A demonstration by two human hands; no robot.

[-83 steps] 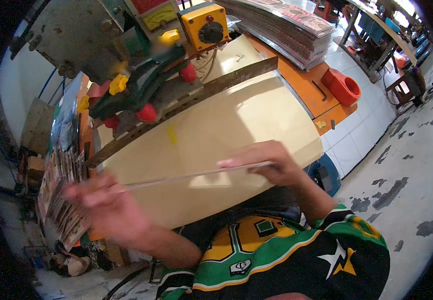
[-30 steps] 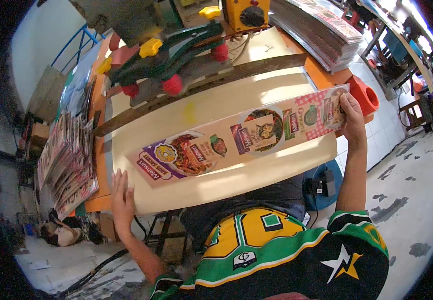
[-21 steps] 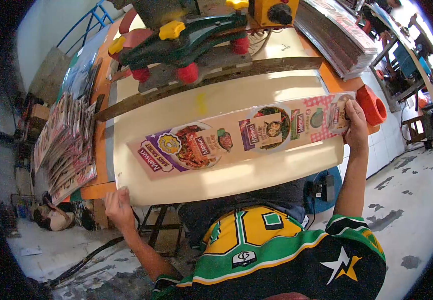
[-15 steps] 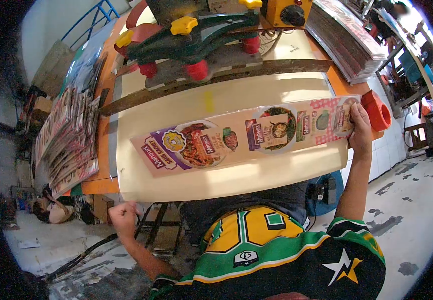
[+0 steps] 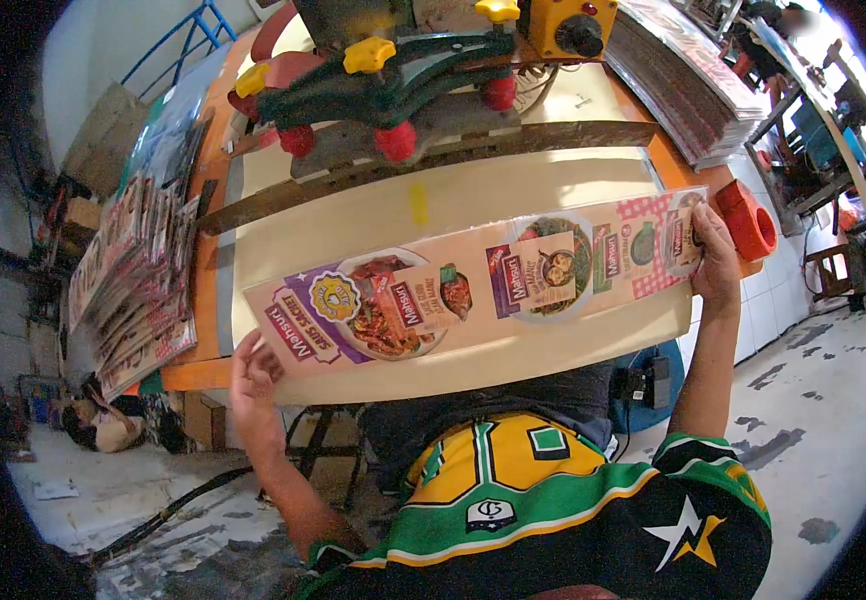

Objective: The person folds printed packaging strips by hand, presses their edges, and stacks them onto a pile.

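A long printed food strip (image 5: 473, 290) in clear plastic lies slanted over the cream board (image 5: 513, 345). Its right end, with the red checked print, is pinched in my right hand (image 5: 715, 255). At the lower left end, my left hand (image 5: 258, 380) has its fingers curled round the strip's corner, thumb side towards the print. Beyond the strip, a rusty metal bar (image 5: 433, 162) crosses the board under a machine with dark green arms (image 5: 433, 80), yellow knobs and red feet.
Printed strips are piled in a fanned heap (image 5: 138, 280) at the left. A tall stack of printed sheets (image 5: 688, 85) stands at the back right, near a red tape dispenser-like object (image 5: 746, 222). A yellow control box (image 5: 573, 30) sits behind. A person (image 5: 113, 428) is low at the far left.
My left hand has risen from below the board's edge to the strip's left end and closed on it. The strip's left end has shifted slightly left and nearer. My right hand keeps its hold.
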